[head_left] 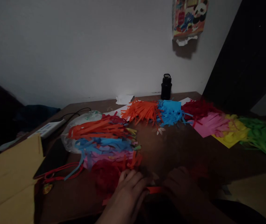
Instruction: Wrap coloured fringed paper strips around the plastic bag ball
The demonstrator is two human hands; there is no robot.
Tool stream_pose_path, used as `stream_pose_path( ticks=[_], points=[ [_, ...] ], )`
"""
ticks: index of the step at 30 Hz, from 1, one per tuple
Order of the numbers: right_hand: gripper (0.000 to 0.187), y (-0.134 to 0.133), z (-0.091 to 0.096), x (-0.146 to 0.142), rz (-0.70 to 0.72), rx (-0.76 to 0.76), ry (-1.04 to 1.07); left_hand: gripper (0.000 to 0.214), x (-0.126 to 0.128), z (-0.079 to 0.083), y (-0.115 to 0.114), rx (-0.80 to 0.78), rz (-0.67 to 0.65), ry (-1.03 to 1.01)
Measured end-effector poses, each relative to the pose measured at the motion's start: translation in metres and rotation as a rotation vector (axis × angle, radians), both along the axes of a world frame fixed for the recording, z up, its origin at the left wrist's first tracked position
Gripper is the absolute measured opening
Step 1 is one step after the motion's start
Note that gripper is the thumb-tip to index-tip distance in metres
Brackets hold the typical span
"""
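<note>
Near the table's front edge, an orange paper strip point(155, 189) spans the gap between my two hands. My left hand point(133, 186) has its fingers bent over the strip's left end. At the other end my right hand point(181, 183), dark and blurred, has its fingers curled down onto the paper. Their undersides are hidden. Just left of my left hand lies a pile of dark red paper fringe point(105, 175). Beyond it are pink fringe point(108, 157), blue fringe point(102, 143) and orange fringe point(95, 128).
Fringed paper bunches arc across the back: orange point(144, 112), blue point(171, 112), red point(200, 109), pink point(211, 124), yellow point(235, 130), green point(263, 133). A black bottle point(166, 87) stands by the wall. Left are a plastic bag point(71, 143), red cord point(63, 171) and cardboard point(14, 177).
</note>
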State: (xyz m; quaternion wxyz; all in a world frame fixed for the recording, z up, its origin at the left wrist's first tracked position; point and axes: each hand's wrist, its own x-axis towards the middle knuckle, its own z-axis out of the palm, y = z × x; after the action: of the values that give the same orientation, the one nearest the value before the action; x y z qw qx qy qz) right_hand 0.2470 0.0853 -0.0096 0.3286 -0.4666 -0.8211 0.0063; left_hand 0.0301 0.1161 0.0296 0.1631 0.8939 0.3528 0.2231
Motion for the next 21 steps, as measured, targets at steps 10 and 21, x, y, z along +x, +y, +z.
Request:
stream_pose_path(
  ticks=[10,21],
  points=[
    [0.021,0.013,0.023,0.014,0.119,0.153,-0.32,0.032,0.002,-0.021,0.005,0.437,0.012,-0.005],
    [0.019,0.016,0.011,0.018,-0.103,0.031,-0.098,0.022,0.004,-0.006,0.007,0.124,0.199,0.159]
  ],
)
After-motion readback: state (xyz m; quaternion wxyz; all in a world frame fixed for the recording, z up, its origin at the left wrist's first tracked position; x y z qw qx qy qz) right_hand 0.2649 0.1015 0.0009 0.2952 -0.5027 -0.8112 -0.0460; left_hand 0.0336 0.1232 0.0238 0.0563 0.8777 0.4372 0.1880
